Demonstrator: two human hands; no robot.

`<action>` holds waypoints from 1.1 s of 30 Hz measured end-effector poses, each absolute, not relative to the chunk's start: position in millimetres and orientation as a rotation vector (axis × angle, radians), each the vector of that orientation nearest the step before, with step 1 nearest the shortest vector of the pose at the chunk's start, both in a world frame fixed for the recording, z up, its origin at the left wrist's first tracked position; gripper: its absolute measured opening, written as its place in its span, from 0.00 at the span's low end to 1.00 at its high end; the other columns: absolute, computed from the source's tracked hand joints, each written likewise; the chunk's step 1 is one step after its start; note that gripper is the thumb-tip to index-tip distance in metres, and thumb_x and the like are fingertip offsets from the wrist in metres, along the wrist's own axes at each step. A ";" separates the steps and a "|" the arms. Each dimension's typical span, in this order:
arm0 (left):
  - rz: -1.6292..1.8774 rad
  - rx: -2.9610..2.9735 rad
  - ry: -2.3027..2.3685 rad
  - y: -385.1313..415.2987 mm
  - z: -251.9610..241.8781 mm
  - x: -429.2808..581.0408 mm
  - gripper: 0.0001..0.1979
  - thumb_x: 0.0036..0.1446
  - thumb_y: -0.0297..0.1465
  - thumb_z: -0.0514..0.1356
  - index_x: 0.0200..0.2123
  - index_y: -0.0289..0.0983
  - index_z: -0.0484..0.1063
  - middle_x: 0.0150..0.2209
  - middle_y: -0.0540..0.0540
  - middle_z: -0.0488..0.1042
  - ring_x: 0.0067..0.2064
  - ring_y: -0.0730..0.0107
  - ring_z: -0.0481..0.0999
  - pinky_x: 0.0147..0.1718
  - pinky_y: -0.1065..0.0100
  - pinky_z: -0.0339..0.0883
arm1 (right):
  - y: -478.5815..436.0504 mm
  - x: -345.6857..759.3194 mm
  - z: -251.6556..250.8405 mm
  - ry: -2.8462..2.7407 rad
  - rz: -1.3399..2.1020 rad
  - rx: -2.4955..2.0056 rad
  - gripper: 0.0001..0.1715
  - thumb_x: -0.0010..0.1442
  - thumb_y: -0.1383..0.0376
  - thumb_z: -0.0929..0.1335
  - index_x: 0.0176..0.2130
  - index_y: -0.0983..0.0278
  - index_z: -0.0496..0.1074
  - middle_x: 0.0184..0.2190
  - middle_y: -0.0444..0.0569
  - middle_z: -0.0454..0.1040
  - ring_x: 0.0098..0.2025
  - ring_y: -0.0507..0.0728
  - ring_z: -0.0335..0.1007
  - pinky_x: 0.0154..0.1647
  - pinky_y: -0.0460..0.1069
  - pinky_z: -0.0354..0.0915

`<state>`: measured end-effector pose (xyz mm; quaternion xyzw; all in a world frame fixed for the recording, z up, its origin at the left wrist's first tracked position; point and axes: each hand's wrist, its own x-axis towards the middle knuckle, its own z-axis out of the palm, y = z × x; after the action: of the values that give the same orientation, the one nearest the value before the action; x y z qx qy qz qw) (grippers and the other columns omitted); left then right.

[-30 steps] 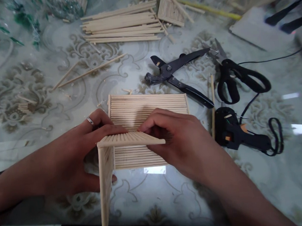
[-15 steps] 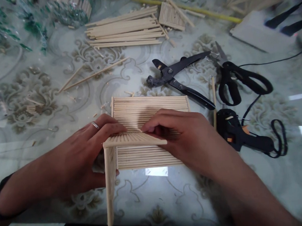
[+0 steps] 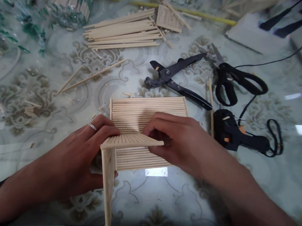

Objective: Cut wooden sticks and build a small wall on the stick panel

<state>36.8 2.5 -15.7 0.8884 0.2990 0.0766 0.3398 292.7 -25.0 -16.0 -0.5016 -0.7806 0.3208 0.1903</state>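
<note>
- Under both hands, I saw the patterned table (image 3: 172,194) spreading across the whole view.
- Between the hands, flat on the table, lay the flat stick panel (image 3: 150,108), its far half showing beyond the fingers.
- I saw the left hand (image 3: 74,163) curled over the left end of the slanted stick panel (image 3: 128,141), with the thumb pressed to the upright stick wall (image 3: 108,188) below it.
- The right hand (image 3: 179,142) pinched the slanted panel's right end, fingers closed on it.
- Far beyond the hands sat the loose stick bundle (image 3: 121,30).
- Near the right hand, on its right, lay the glue gun (image 3: 235,134).
- Beyond the gun I made out the scissors (image 3: 231,79) and the cutters (image 3: 175,77), just beside each other.
- One finger of the left hand wore a ring (image 3: 92,126).
</note>
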 end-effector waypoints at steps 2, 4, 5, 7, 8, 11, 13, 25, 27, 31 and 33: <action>0.190 2.300 0.794 1.8 -17.6 35.9 0.26 0.57 0.32 0.67 0.56 0.41 0.62 0.54 0.44 0.65 0.52 0.62 0.73 0.49 0.62 0.73 | -24.9 293.4 -15.9 -2.210 0.893 -1.431 0.10 0.54 0.77 0.66 0.31 0.63 0.69 0.29 0.43 0.70 0.30 0.51 0.65 0.31 0.45 0.58; 0.167 2.304 0.809 1.1 -18.9 34.8 0.27 0.56 0.32 0.67 0.56 0.42 0.62 0.53 0.44 0.65 0.51 0.62 0.73 0.49 0.61 0.73 | -24.0 296.0 -15.1 -2.200 0.896 -1.451 0.10 0.52 0.77 0.66 0.30 0.62 0.67 0.29 0.42 0.70 0.29 0.50 0.63 0.30 0.45 0.57; 0.152 2.310 0.812 0.8 -19.1 34.3 0.27 0.56 0.32 0.68 0.56 0.42 0.61 0.53 0.44 0.65 0.51 0.62 0.73 0.49 0.61 0.73 | -23.3 297.8 -14.5 -2.185 0.899 -1.463 0.10 0.51 0.77 0.66 0.29 0.62 0.66 0.29 0.42 0.70 0.29 0.50 0.63 0.30 0.45 0.57; 0.109 2.320 0.816 0.5 -18.8 33.7 0.29 0.55 0.33 0.68 0.57 0.41 0.61 0.54 0.43 0.64 0.53 0.59 0.72 0.51 0.58 0.72 | -21.7 301.5 -13.1 -2.158 0.908 -1.488 0.11 0.49 0.77 0.67 0.29 0.62 0.65 0.27 0.41 0.69 0.28 0.50 0.63 0.30 0.45 0.57; 0.096 2.325 0.811 0.6 -18.4 33.6 0.30 0.55 0.33 0.68 0.57 0.40 0.61 0.54 0.42 0.64 0.54 0.57 0.71 0.53 0.56 0.71 | -21.0 303.1 -12.6 -2.153 0.918 -1.492 0.11 0.49 0.77 0.67 0.28 0.62 0.65 0.27 0.41 0.69 0.28 0.50 0.63 0.30 0.45 0.57; 0.072 2.346 0.797 1.2 -17.3 33.9 0.31 0.55 0.32 0.67 0.59 0.38 0.59 0.55 0.40 0.63 0.57 0.54 0.69 0.55 0.53 0.70 | -19.8 306.2 -11.8 -2.172 0.950 -1.464 0.12 0.50 0.77 0.67 0.28 0.62 0.64 0.26 0.40 0.69 0.28 0.50 0.63 0.30 0.45 0.58; 0.088 2.351 0.791 1.7 -17.0 34.4 0.31 0.55 0.32 0.67 0.59 0.38 0.59 0.55 0.40 0.63 0.57 0.54 0.69 0.55 0.53 0.70 | -19.6 306.8 -12.2 -2.199 0.941 -1.426 0.10 0.54 0.76 0.67 0.28 0.62 0.66 0.26 0.41 0.70 0.28 0.50 0.65 0.31 0.45 0.59; 0.096 2.324 0.786 2.0 -15.2 35.3 0.31 0.55 0.30 0.69 0.58 0.41 0.58 0.54 0.44 0.63 0.54 0.62 0.70 0.53 0.60 0.71 | -25.4 295.2 -12.3 -2.252 0.846 -1.381 0.10 0.61 0.76 0.65 0.31 0.63 0.71 0.29 0.44 0.72 0.30 0.51 0.65 0.32 0.46 0.59; 0.099 2.326 0.772 2.2 -15.7 36.1 0.31 0.56 0.30 0.69 0.58 0.41 0.58 0.53 0.45 0.63 0.55 0.62 0.70 0.54 0.61 0.71 | -26.4 292.1 -11.4 -2.264 0.819 -1.424 0.11 0.60 0.76 0.65 0.30 0.63 0.70 0.29 0.44 0.71 0.30 0.50 0.64 0.32 0.46 0.59; 0.126 2.318 0.762 2.5 -19.5 35.3 0.30 0.56 0.31 0.68 0.58 0.41 0.59 0.53 0.44 0.63 0.55 0.61 0.69 0.53 0.61 0.71 | -26.6 286.1 -11.2 -2.311 0.750 -1.499 0.10 0.61 0.74 0.64 0.31 0.64 0.69 0.30 0.45 0.71 0.31 0.52 0.66 0.32 0.47 0.59; 0.154 2.315 0.751 2.6 -21.7 33.9 0.31 0.55 0.32 0.69 0.59 0.42 0.59 0.54 0.44 0.62 0.55 0.61 0.69 0.53 0.61 0.71 | -25.9 283.4 -12.2 -2.340 0.715 -1.528 0.09 0.61 0.74 0.64 0.31 0.63 0.69 0.30 0.47 0.72 0.32 0.54 0.67 0.33 0.48 0.60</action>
<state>33.9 2.6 -21.7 0.8912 0.2893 0.0591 0.3443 283.4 -25.9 -12.2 -0.5253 -0.8045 0.2459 0.1278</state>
